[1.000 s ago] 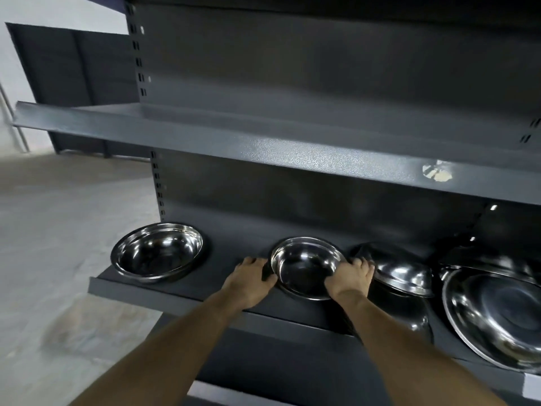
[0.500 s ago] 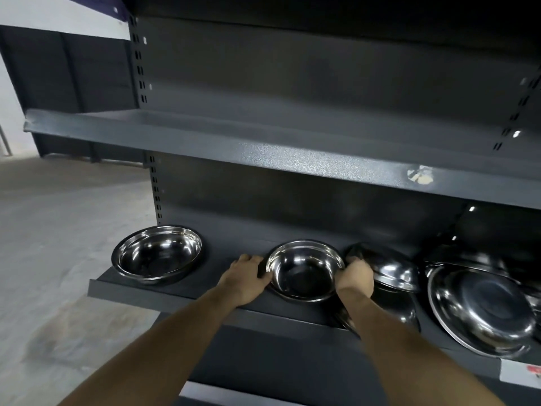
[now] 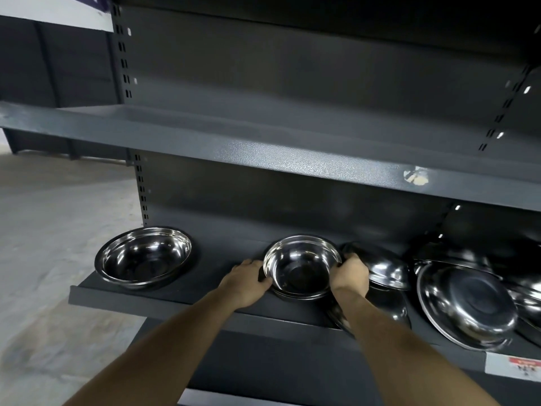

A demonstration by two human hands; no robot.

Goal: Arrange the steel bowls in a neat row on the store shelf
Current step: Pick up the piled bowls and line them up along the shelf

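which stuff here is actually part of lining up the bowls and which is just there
Part of the job:
- small round shiny steel bowl, held by the left hand and right hand
- larger round steel bowl at the shelf's left end
- jumbled steel bowls on the right
- dark grey metal lower shelf

Just there:
- bare upper shelf
- white and red price label
- grey concrete floor

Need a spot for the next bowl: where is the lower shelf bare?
Bare between the left bowl and the held bowl, by the left hand. Right of the right hand, the pile crowds the shelf.
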